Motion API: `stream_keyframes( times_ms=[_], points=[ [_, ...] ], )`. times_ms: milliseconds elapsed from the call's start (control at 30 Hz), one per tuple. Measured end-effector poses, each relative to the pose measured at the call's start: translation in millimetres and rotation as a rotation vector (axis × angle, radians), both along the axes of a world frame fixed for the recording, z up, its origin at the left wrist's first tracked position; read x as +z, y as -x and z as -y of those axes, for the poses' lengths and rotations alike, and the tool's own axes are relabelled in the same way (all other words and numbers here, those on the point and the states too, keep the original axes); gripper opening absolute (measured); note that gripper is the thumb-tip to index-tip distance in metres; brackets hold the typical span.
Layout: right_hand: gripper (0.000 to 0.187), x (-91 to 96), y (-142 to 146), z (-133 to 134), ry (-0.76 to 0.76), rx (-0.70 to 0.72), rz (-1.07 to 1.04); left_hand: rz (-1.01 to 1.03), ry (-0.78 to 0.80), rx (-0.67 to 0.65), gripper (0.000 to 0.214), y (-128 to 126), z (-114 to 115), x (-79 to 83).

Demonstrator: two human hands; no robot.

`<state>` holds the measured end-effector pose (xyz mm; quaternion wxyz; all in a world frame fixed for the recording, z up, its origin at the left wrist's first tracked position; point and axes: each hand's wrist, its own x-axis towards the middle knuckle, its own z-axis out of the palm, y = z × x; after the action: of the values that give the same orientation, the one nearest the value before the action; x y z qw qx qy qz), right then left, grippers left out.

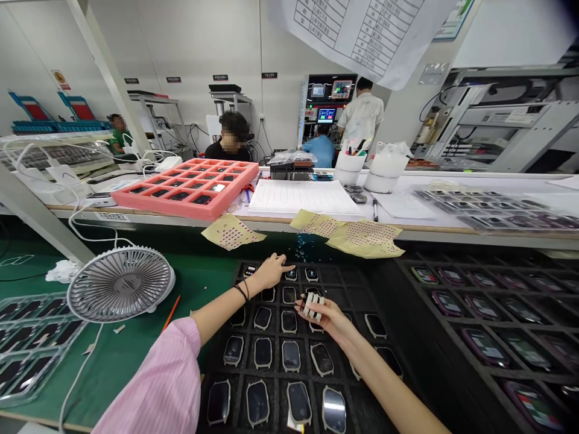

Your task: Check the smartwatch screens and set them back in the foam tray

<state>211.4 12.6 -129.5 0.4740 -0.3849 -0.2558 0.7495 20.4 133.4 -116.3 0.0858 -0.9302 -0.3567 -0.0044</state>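
Observation:
My left hand (270,272) reaches over the far rows of a black foam tray (357,274), index finger stretched out at a smartwatch (291,275) with a lit screen. Whether the fingertip touches it I cannot tell. Beside it lies another lit smartwatch (311,274). Between the fingers of my right hand (332,318) is a small stack of white-and-black watch cases (313,305), seen edge-on above the tray. Strapless watches with dark screens fill many compartments nearer to me, such as the watch (291,355). My right forearm hides part of the tray's right side.
A grey fan (122,283) and an orange stick (170,312) are left of my sleeve. Yellow sticker sheets (364,237) hang from the shelf edge. A pink foam tray (212,205) stands above. More watches lie in a right-hand tray (434,331). Co-workers sit behind.

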Motion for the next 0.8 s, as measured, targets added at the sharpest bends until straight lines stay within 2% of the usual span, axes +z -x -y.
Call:
stream_keyframes(
  times_ms=[133, 300, 500, 667, 800],
  points=[
    [0.036, 2.5, 0, 1, -0.004, -0.004, -0.005, -0.028, 0.028, -0.038, 0.058, 6, 5, -0.2],
    [0.036, 4.5, 2, 2, -0.001, 0.002, -0.015, -0.053, 0.060, -0.089, 0.055, 11, 7, 9.3],
    [0.038, 4.4, 1, 2, -0.024, -0.018, -0.007, -0.027, 0.039, -0.049, 0.055, -18, -2, 13.1],
    [0.043, 4.8, -2, 0, -0.045, -0.038, 0.006, -0.010, 0.028, -0.034, 0.055, -47, -8, 7.0],
    [0.040, 6.5, -2, 0, -0.057, -0.034, 0.011, -0.015, 0.031, -0.036, 0.053, -58, -8, 0.9]
  ],
)
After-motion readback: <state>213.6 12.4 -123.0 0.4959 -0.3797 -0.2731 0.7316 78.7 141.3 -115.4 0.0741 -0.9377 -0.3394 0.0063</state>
